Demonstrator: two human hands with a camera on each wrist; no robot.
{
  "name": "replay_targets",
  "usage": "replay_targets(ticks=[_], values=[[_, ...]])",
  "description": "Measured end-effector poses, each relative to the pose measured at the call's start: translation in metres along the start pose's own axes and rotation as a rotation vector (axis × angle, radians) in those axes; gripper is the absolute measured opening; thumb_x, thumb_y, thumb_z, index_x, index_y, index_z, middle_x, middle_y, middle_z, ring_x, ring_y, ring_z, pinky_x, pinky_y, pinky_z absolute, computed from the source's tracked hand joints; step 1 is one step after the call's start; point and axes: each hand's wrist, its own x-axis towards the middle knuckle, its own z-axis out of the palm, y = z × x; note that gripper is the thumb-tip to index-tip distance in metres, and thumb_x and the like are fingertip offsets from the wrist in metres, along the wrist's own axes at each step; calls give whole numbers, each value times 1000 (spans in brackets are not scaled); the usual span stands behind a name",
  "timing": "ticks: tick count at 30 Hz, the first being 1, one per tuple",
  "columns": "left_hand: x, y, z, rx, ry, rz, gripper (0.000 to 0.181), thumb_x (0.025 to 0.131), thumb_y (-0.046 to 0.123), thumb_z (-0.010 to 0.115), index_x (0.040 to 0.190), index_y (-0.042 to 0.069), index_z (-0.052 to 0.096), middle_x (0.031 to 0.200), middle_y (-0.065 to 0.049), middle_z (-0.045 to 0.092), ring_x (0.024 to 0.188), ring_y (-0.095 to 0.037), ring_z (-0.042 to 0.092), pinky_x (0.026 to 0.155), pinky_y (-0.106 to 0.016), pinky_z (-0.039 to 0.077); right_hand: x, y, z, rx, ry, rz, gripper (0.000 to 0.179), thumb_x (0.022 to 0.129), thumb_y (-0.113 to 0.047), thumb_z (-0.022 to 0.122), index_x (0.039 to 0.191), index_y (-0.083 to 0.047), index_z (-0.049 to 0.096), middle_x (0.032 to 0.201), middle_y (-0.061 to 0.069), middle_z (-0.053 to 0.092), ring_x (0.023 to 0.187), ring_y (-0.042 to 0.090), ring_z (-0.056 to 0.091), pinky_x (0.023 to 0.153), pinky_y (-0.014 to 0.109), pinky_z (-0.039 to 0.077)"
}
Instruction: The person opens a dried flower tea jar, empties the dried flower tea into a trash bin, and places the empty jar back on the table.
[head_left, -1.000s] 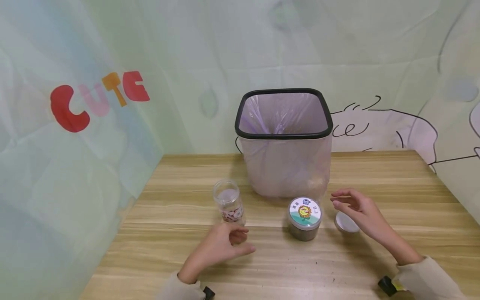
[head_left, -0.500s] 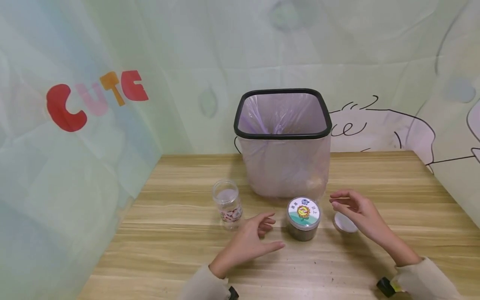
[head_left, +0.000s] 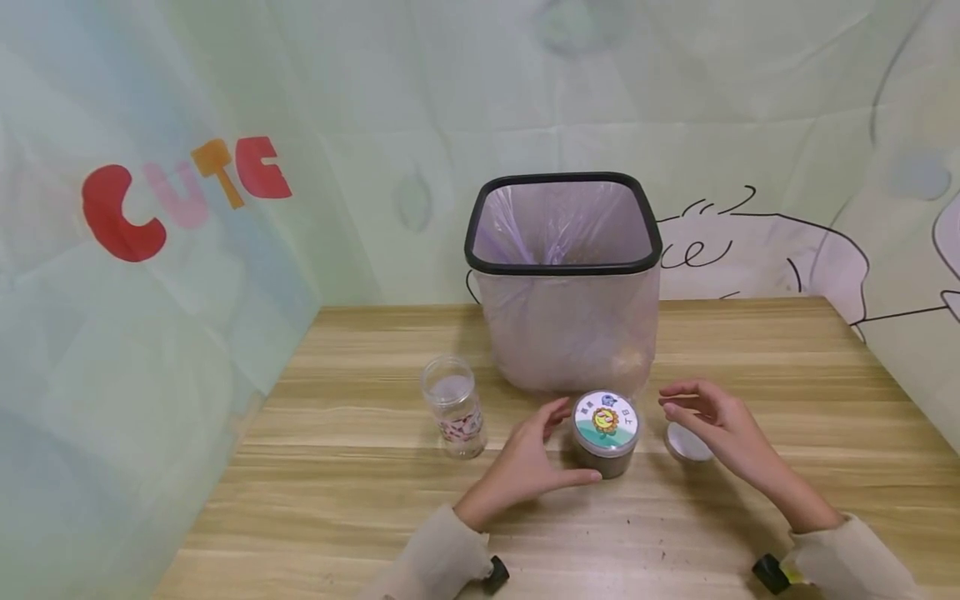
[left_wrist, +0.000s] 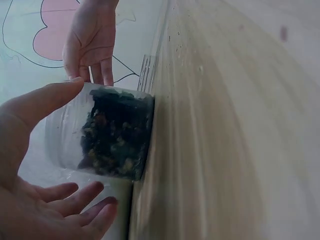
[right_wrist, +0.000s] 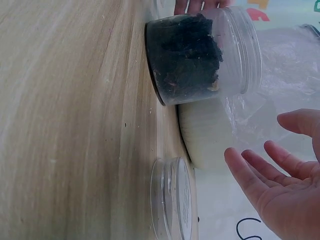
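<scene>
A: Where is the person's left hand [head_left: 528, 462] in relation to the squat, round, clear plastic jar [head_left: 606, 429] with the yellow flower picture on top?

B: Around its left side, thumb in front and fingers towards the rear. They are spread, so the jar is not gripped; whether the thumb [left_wrist: 50, 100] touches it cannot be told. The jar stands upright on the pale wood-grain table [head_left: 300, 500], just in front of the pale, bag-lined bin [head_left: 570, 325] with the black rim.

A: And the right hand [head_left: 720, 425]?

B: It hangs near the shallow, round, clear plastic disc [head_left: 686, 443], fingers loosely bent, grasping nothing.

A: The step in hand looks like taking hold of the jar. How would that be done well?

B: The left fingers should probably wrap the far side until they oppose the thumb, pressing the wall rather than the top. The dark, crumbly filling [left_wrist: 117, 135] occupies the lower part and likely weights the base, so an even squeeze seems wise.

A: Any hazard?

B: The tall, clear plastic cup [head_left: 453, 408] with the red-printed band stands near the left hand; a backward swing might knock it.
</scene>
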Motion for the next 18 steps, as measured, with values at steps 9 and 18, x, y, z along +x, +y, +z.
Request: replay_targets(ticks=[9,18], values=[[17,-2,14,-2,-5,-28,106,63,34,96,150,12,40,144,-3,51,130,-19,50,107,-36,41,0,-2,2,-4,-3,-6,26,99,-11,62,121,2,62,118,19,67,102,4,64,85,15,49],[24,-1,20,-22,-15,-39,103,60,31,98,146,12,44,138,0,55,127,-16,50,109,-38,39,3,-3,3,0,-21,-4,26,100,-13,60,122,2,61,119,19,66,103,3,64,87,14,48]])
